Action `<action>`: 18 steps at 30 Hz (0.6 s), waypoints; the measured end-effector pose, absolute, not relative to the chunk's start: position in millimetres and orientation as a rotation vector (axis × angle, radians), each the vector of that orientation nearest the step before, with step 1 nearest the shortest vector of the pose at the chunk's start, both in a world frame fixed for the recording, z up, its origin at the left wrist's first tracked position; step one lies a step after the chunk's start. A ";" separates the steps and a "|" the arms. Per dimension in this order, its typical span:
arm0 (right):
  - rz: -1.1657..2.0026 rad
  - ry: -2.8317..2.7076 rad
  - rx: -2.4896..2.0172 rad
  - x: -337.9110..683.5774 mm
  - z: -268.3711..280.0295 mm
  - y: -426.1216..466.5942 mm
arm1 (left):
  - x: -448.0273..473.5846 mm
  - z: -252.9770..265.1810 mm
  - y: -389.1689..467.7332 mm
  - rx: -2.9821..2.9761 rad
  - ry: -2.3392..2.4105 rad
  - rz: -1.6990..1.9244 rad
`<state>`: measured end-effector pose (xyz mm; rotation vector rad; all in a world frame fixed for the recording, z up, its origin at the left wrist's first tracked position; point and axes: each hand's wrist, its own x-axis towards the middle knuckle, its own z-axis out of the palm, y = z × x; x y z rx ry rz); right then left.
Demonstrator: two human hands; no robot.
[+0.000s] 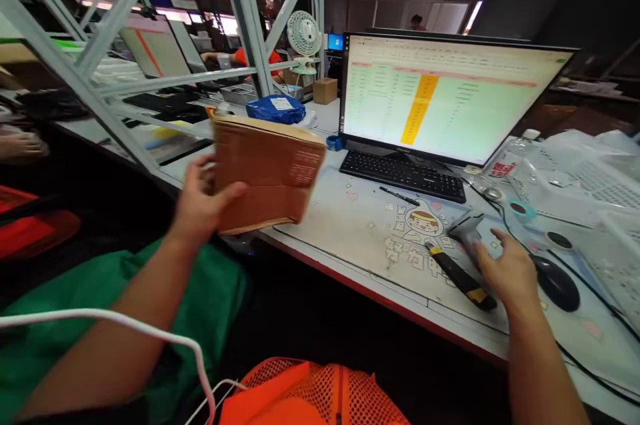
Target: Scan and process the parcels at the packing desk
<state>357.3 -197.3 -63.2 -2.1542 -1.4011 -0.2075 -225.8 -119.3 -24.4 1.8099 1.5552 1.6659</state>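
On the left, my left hand grips the side of a brown cardboard package, thumb across its face. The package is raised at the table's front edge, and small pale print shows near its right side. My right hand is low over the table at the right, fingers spread, its thumb against the handle of a grey handheld scanner. Just left of that hand lies a black and yellow utility knife. A black computer mouse sits to the hand's right.
A monitor stands behind a black keyboard, with a pen in front. White plastic baskets, a bottle and tape rolls crowd the right. A blue bag and metal frame are at left.
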 end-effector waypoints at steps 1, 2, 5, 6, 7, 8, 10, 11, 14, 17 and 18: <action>-0.180 -1.434 -2.216 362.1 -67.1 -198.5 | -208.5 -29.8 -110.6 1.760 1.465 1.669; -0.155 -1.459 -2.275 364.0 -70.1 -199.6 | -187.6 -35.7 -101.9 1.727 1.380 1.672; -0.058 -1.511 -2.437 360.5 -72.2 -198.8 | -126.2 -56.7 -89.6 1.949 1.302 1.731; -0.024 -1.524 -2.488 358.1 -70.7 -197.2 | -111.9 -64.8 -91.6 2.148 1.258 1.741; 0.001 -1.541 -2.534 355.7 -68.6 -195.2 | -101.8 -73.2 -96.1 2.381 1.167 1.725; 0.013 -1.558 -2.574 353.3 -66.2 -193.0 | -95.4 -81.7 -102.6 2.619 1.033 1.666; -0.006 -1.587 -2.633 348.3 -61.6 -187.9 | -90.5 -97.7 -118.4 2.951 0.779 1.501; -0.024 -1.596 -2.651 345.8 -59.8 -184.8 | -90.2 -104.8 -126.3 3.016 0.736 1.450; -0.022 -1.601 -2.679 338.2 -55.2 -173.8 | -91.0 -121.8 -145.3 3.014 0.805 1.433; 0.023 -1.563 -2.711 332.9 -41.9 -162.8 | -89.8 -134.1 -155.1 2.945 0.871 1.510; 0.032 -1.549 -2.713 332.1 -32.9 -160.8 | -88.9 -137.3 -156.8 2.931 0.890 1.535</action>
